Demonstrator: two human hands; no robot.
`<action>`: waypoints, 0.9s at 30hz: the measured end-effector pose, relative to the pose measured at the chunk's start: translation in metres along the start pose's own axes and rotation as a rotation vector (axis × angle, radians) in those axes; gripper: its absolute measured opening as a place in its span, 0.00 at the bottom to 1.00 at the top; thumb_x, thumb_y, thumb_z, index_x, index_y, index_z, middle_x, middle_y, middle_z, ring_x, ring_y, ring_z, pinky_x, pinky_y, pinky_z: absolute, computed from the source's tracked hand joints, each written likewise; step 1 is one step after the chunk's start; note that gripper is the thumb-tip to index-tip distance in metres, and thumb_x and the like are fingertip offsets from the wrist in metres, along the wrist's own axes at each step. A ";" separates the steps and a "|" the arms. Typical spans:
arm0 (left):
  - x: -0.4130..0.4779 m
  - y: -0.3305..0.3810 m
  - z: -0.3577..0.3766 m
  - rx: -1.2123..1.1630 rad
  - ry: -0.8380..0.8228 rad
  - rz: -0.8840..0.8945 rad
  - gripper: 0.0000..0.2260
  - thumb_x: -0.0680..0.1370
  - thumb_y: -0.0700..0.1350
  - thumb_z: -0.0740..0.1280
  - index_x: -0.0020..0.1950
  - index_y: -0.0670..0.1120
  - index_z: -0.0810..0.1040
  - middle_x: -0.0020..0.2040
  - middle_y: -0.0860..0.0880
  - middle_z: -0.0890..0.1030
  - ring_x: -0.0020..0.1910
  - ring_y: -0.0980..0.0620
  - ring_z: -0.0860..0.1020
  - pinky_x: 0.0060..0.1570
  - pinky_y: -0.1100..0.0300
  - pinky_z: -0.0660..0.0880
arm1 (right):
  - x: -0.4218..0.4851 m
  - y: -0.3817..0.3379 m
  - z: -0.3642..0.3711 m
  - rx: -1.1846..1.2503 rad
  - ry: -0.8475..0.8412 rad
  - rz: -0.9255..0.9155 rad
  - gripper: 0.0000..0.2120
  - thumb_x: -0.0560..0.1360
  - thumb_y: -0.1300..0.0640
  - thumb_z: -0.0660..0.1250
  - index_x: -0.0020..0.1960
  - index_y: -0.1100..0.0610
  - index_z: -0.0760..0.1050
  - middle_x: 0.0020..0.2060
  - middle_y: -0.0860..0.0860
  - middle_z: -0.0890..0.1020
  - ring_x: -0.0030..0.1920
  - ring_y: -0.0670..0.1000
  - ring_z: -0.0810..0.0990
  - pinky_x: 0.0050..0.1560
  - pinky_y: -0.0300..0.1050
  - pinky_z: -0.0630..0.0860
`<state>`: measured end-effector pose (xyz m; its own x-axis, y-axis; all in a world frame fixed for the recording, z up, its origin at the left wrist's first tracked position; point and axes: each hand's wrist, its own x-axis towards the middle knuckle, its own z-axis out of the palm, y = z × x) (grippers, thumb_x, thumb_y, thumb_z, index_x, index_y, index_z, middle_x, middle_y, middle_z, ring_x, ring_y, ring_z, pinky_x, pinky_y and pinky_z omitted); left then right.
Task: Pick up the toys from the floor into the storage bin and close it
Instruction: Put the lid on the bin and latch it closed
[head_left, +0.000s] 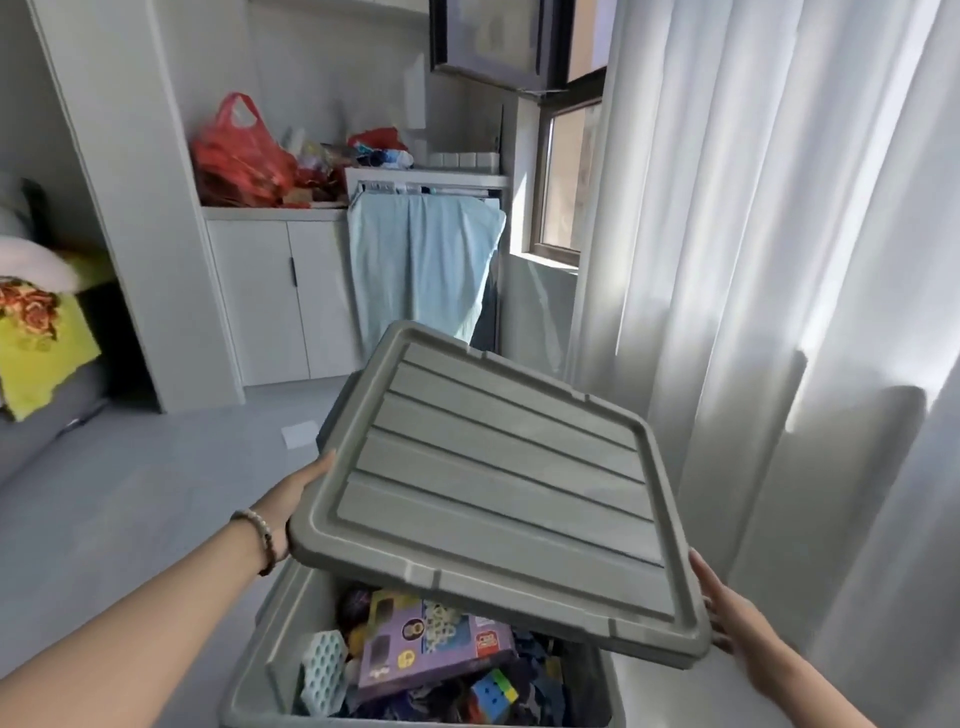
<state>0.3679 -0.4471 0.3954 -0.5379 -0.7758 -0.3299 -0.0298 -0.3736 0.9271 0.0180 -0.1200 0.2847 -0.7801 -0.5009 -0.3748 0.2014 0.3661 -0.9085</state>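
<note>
Head view: grey lid (498, 488) up in the air, tilted, just above the open storage bin (249, 675) stuffed with toys (426, 649). Left hand (296, 499) gripping its left edge, fingers tucked underneath. Right hand (727, 618) at the near right corner, fingers fairly straight against the rim.

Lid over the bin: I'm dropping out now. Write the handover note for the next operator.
Left hand grips the lid at its left edge. Right hand supports its right corner with straight fingers.
The lid is tilted and held above the open bin, not seated.
Done: toys, including a purple box and a colour cube, are in the bin.
Left: lower the lid squarely and press it shut.
</note>
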 end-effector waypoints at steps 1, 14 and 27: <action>0.003 -0.008 -0.011 -0.006 0.019 -0.028 0.20 0.76 0.58 0.62 0.54 0.42 0.79 0.44 0.41 0.84 0.38 0.45 0.84 0.50 0.50 0.76 | -0.003 -0.004 0.013 -0.037 -0.041 0.041 0.46 0.47 0.23 0.66 0.55 0.52 0.77 0.51 0.51 0.81 0.51 0.55 0.79 0.53 0.49 0.75; 0.030 -0.118 -0.110 0.339 0.295 -0.162 0.36 0.73 0.59 0.67 0.75 0.45 0.60 0.74 0.45 0.63 0.73 0.44 0.62 0.71 0.50 0.57 | 0.014 0.033 0.110 -0.320 -0.054 0.150 0.45 0.59 0.29 0.71 0.62 0.61 0.70 0.55 0.55 0.76 0.57 0.56 0.74 0.57 0.49 0.71; 0.035 -0.165 -0.122 0.695 0.384 -0.213 0.24 0.80 0.52 0.59 0.72 0.41 0.66 0.70 0.41 0.69 0.68 0.42 0.68 0.67 0.53 0.64 | 0.010 0.047 0.118 -0.304 -0.161 0.059 0.21 0.74 0.47 0.67 0.61 0.56 0.67 0.49 0.50 0.73 0.51 0.53 0.71 0.53 0.46 0.67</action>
<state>0.4567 -0.4746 0.2091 -0.1399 -0.8909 -0.4322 -0.6816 -0.2300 0.6946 0.0898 -0.2006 0.2160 -0.6639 -0.5804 -0.4716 0.0387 0.6031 -0.7967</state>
